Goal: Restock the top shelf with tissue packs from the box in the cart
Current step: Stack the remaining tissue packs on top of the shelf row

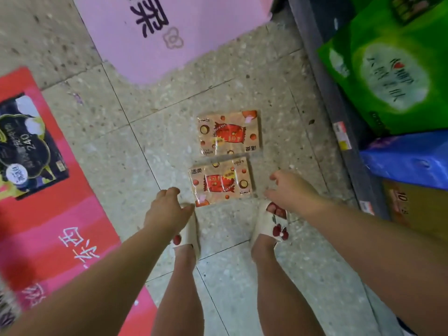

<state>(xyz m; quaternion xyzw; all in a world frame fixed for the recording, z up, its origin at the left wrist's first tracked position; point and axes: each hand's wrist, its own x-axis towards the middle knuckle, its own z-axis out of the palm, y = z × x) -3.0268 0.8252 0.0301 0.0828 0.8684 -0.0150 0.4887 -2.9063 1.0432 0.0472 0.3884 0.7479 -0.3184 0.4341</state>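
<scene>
Two flat tissue packs with orange and red candy print lie on the tiled floor, one behind the other. The near pack [221, 181] lies just ahead of my feet; the far pack [229, 132] touches its far edge. My left hand [167, 209] hovers at the near pack's left corner with fingers loosely curled, holding nothing. My right hand [291, 190] hovers just right of the same pack, fingers spread, also empty. Both hands are apart from the pack.
A pink carton [174, 27] lies on the floor ahead and a red and pink carton [48, 214] on the left. The shelf's bottom edge [339, 132] runs along the right, holding green [392, 69], blue [412, 161] and brown [417, 209] packages. My slippered feet stand below the packs.
</scene>
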